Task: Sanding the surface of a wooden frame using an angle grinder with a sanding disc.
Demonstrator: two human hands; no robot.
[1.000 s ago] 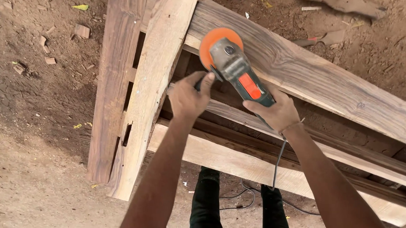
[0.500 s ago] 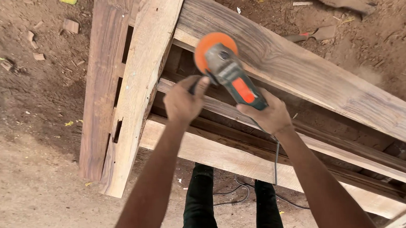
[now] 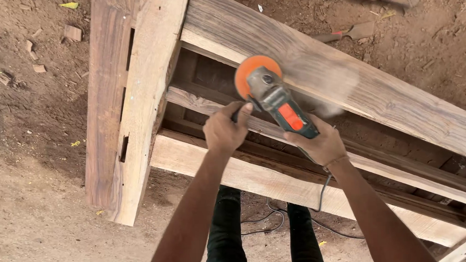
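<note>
A: From the head camera, what is in the hands?

B: A grey angle grinder with an orange patch on its body and a round orange sanding disc [image 3: 266, 86]. The right hand [image 3: 320, 142] is wrapped around the rear of its body, fingers closed on it. The left hand [image 3: 224, 129] is closed on the dark side handle that sticks out just below the disc.

A: And where does the tool sit?

B: Its disc lies against the near edge of a broad, weathered brown plank [image 3: 344, 75] that runs from upper left down to the right. A pale haze of dust hangs over the plank just to the right of the disc.

A: What carries that plank?

B: It belongs to a rough timber frame. Two pale upright beams [image 3: 139, 98] stand at the left, with slots cut in them, and lighter rails [image 3: 255, 179] cross below the hands.

A: Anything beneath?

B: A black power cord [image 3: 320, 195] drops from the right wrist to the bare dirt ground [image 3: 34, 205], looping near the person's legs in dark trousers [image 3: 226, 234]. Small wood offcuts [image 3: 73, 32] lie scattered in the dirt at upper left, and a red-handled tool [image 3: 343, 34] lies beyond the plank at upper right; its kind I cannot tell.
</note>
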